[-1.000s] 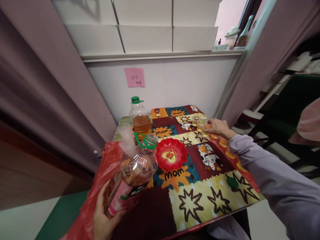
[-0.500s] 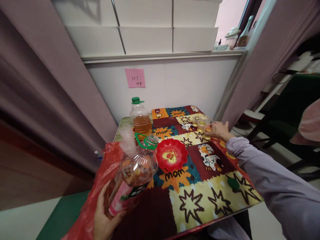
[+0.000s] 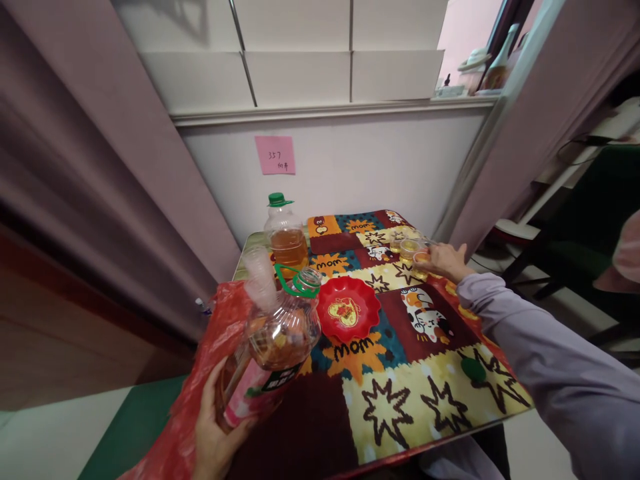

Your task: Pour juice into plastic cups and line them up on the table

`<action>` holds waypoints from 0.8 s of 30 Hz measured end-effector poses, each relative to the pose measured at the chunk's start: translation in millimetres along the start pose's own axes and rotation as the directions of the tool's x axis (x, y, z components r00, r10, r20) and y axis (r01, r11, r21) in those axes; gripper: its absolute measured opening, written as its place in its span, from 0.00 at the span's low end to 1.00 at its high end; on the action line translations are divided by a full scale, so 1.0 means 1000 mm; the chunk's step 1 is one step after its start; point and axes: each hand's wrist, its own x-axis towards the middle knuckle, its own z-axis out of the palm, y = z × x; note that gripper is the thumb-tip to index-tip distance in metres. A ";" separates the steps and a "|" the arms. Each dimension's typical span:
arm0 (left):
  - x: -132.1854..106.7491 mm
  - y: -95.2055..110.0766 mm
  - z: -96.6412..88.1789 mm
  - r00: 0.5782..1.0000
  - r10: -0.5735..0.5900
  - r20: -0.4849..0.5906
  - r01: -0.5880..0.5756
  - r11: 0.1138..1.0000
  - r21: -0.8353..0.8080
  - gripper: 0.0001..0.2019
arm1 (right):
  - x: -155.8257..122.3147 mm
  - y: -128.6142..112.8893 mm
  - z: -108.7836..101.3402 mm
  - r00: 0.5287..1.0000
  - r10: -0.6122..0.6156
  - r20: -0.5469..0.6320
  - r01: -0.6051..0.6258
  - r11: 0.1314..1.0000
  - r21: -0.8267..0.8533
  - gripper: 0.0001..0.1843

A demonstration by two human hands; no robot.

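Observation:
My left hand (image 3: 220,417) is wrapped round the lower part of a large clear plastic bottle (image 3: 285,337). The bottle has a pink label and a green handle ring; its mouth is uncapped and it leans a little to the right. At the back right, my right hand (image 3: 449,261) has its fingers closed on a small clear plastic cup (image 3: 421,260) of yellowish liquid. Similar cups (image 3: 409,248) stand close beside it. A green bottle cap (image 3: 473,369) lies on the table near the right front. The right fingertips are partly hidden.
A red scalloped dish (image 3: 349,310) sits mid-table. Behind it stands a second bottle (image 3: 289,247) with a green cap and amber liquid. Stacked clear cups (image 3: 260,272) are left of the held bottle. A patterned cover (image 3: 390,413) lies on the table; red plastic (image 3: 215,333) hangs at its left.
The whole view has shifted slightly, so things appear a little further right. Both hands keep the same grip, and nothing on the table has visibly moved.

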 end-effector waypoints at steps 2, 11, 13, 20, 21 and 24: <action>-0.001 0.001 0.002 0.999 0.034 -0.012 -0.034 0.999 0.004 0.56 | -0.001 0.001 0.003 1.000 0.017 -0.009 -0.016 1.000 0.019 0.27; -0.010 0.008 0.008 0.997 0.073 -0.007 -0.073 0.997 -0.010 0.59 | -0.010 0.001 -0.001 0.978 -0.041 -0.204 0.054 0.997 0.059 0.25; -0.012 0.011 0.008 0.997 0.079 0.011 -0.079 0.996 -0.035 0.58 | -0.009 -0.012 -0.007 0.932 -0.118 -0.344 0.165 0.980 0.111 0.23; -0.014 0.019 0.012 0.995 0.094 0.035 -0.091 0.991 -0.095 0.57 | -0.043 -0.135 -0.025 0.679 -0.508 -0.531 0.726 0.571 0.383 0.10; -0.015 0.018 0.012 0.996 0.089 0.032 -0.085 0.992 -0.092 0.57 | -0.052 -0.160 -0.024 0.654 -0.539 -0.531 0.755 0.506 0.417 0.10; -0.016 0.016 0.011 0.997 0.066 0.026 -0.063 0.994 -0.092 0.59 | -0.078 -0.230 -0.017 0.624 -0.599 -0.502 0.775 0.391 0.497 0.07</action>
